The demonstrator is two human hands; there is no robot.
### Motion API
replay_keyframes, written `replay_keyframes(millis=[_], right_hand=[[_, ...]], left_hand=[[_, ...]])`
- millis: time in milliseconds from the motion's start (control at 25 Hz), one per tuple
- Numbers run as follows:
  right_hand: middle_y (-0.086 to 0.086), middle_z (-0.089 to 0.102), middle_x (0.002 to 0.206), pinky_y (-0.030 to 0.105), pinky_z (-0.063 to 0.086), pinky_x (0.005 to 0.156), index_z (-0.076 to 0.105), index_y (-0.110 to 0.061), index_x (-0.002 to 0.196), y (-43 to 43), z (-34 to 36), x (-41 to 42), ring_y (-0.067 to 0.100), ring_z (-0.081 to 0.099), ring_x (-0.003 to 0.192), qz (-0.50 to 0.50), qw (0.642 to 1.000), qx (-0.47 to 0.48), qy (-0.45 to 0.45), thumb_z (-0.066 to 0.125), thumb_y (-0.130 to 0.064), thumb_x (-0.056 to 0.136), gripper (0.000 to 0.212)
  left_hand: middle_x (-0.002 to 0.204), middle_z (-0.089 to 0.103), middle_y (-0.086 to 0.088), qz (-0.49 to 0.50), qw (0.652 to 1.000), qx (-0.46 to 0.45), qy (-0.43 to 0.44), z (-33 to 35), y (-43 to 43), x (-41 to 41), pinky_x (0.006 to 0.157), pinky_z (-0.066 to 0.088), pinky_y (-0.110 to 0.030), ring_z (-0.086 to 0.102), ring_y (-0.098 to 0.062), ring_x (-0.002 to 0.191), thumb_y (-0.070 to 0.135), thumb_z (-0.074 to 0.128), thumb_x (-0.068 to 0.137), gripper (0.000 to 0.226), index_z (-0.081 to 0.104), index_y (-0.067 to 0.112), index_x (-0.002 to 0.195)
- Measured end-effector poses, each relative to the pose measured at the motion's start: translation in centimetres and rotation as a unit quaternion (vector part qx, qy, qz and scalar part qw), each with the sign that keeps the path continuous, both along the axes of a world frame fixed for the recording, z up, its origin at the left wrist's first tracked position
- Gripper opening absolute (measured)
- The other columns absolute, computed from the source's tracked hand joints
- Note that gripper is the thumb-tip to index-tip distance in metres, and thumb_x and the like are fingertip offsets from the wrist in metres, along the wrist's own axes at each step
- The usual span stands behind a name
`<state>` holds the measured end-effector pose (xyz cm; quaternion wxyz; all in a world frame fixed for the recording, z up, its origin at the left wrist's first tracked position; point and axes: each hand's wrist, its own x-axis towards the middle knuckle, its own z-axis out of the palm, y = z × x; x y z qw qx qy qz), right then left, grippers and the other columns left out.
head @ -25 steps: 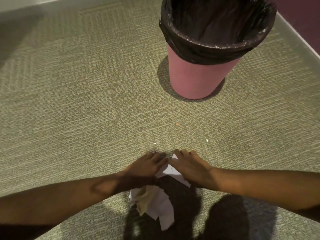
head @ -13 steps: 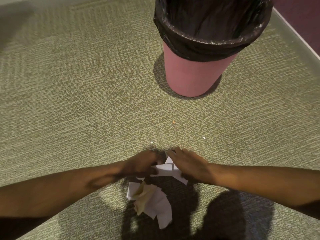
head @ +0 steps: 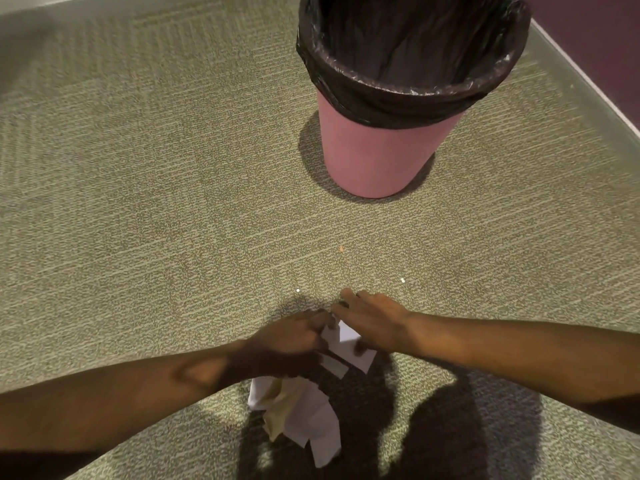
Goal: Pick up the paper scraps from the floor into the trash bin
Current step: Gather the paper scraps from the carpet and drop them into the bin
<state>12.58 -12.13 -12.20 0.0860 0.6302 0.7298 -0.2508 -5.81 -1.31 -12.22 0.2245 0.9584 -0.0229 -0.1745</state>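
Observation:
A pink trash bin (head: 375,157) lined with a black bag (head: 408,50) stands on the carpet ahead of me. Several white and tan paper scraps (head: 304,417) lie in a loose heap near my body. My left hand (head: 291,341) has its fingers curled onto a white scrap (head: 343,341) at the top of the heap. My right hand (head: 374,320) lies flat with straight fingers on the same scrap from the other side. Both hands meet fingertip to fingertip.
Green-grey carpet (head: 156,202) covers the floor. A purple wall with a pale skirting (head: 588,77) runs along the right behind the bin. Tiny specks (head: 402,280) dot the carpet between my hands and the bin. My shadow falls over the scraps.
My left hand's fingers have curled in over the white scrap and drawn it slightly toward me. The right hand stays flat on it. The view has shifted a little.

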Motion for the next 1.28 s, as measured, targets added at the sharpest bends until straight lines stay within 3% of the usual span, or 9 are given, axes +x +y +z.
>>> replay_keyframes(millis=[120,280,400,560,720,840,960,1080,1280], right_hand=[[0.000,0.058,0.088,0.027,0.048,0.052,0.051,-0.014,0.098,-0.9,0.2,-1.6,0.015,0.058,0.073,-0.009,0.998,0.026,-0.065,0.091,-0.041,0.043,0.073],[0.013,0.051,0.110,0.035,0.041,0.059,0.038,-0.008,0.121,-2.2,0.0,-2.7,0.031,0.060,0.087,-0.141,0.986,0.038,0.081,0.059,-0.007,0.083,0.043],[0.013,0.053,0.114,0.035,0.041,0.062,0.038,-0.005,0.124,-3.2,-0.3,-3.5,0.032,0.061,0.091,-0.169,0.972,0.039,0.159,0.054,-0.023,0.094,0.039],[0.000,0.060,0.094,0.029,0.043,0.060,0.052,-0.010,0.107,-0.8,0.2,-0.8,0.022,0.062,0.084,-0.218,0.947,-0.099,0.216,0.056,-0.012,0.092,0.016],[0.007,0.062,0.080,0.017,0.038,0.042,0.065,0.001,0.097,2.9,2.3,2.3,0.012,0.058,0.059,-0.239,0.925,-0.166,0.243,0.060,-0.003,0.086,0.014],[0.012,0.050,0.069,0.019,0.025,0.039,0.058,0.006,0.081,3.8,3.5,2.9,0.013,0.040,0.048,-0.221,0.909,-0.197,0.293,0.057,0.000,0.083,0.006],[0.005,0.047,0.065,0.022,0.025,0.044,0.056,-0.005,0.077,3.5,3.4,1.9,0.012,0.038,0.050,-0.148,0.901,-0.269,0.307,0.050,0.005,0.080,0.012],[-0.002,0.041,0.059,0.024,0.022,0.045,0.045,-0.013,0.070,2.7,3.2,0.5,0.011,0.034,0.047,-0.107,0.901,-0.309,0.286,0.047,0.006,0.082,0.023],[-0.001,0.042,0.061,0.025,0.023,0.046,0.049,-0.009,0.079,2.4,3.3,0.5,0.012,0.036,0.049,-0.095,0.904,-0.317,0.270,0.045,0.007,0.082,0.016]], left_hand=[[0.139,0.047,-0.006,-0.005,0.998,0.050,-0.028,0.0,-0.4,0.1,0.093,0.049,-0.031,0.051,-0.022,0.120,0.049,0.059,0.085,0.035,0.067,0.033,0.115],[0.146,0.039,-0.001,0.060,0.998,0.015,-0.010,-0.1,-1.1,0.6,0.099,0.037,-0.027,0.039,-0.019,0.131,0.035,0.057,0.092,0.049,0.051,0.016,0.136],[0.126,0.059,-0.008,0.018,0.999,-0.010,-0.032,0.1,-0.6,0.8,0.091,0.051,-0.036,0.055,-0.022,0.114,0.027,0.060,0.089,0.027,0.070,0.011,0.108],[0.097,0.060,0.019,0.077,0.975,-0.204,-0.039,2.3,1.2,1.3,0.081,0.041,-0.007,0.053,0.017,0.091,0.004,0.061,0.087,0.022,0.069,0.009,0.106],[0.096,0.059,0.028,0.101,0.968,-0.222,0.067,4.1,3.7,1.5,0.075,0.035,0.000,0.048,0.029,0.082,-0.011,0.051,0.087,0.050,0.059,0.013,0.130],[0.104,0.056,0.017,0.058,0.972,-0.172,0.149,4.0,4.7,1.1,0.072,0.033,0.004,0.054,0.021,0.076,-0.001,0.041,0.097,0.048,0.050,0.019,0.140],[0.125,0.062,0.002,0.060,0.966,-0.134,0.215,3.1,4.7,-0.1,0.098,0.048,-0.028,0.058,0.000,0.104,0.026,0.037,0.103,0.038,0.053,0.021,0.136],[0.115,0.066,0.004,0.043,0.963,-0.141,0.224,3.5,3.9,-0.8,0.083,0.049,-0.019,0.062,-0.007,0.093,0.032,0.046,0.100,0.034,0.053,0.018,0.131],[0.138,0.055,0.001,-0.122,0.971,-0.046,0.203,2.8,2.7,-1.6,0.101,0.043,-0.034,0.054,-0.021,0.122,0.053,0.071,0.078,0.075,0.036,0.030,0.141]])
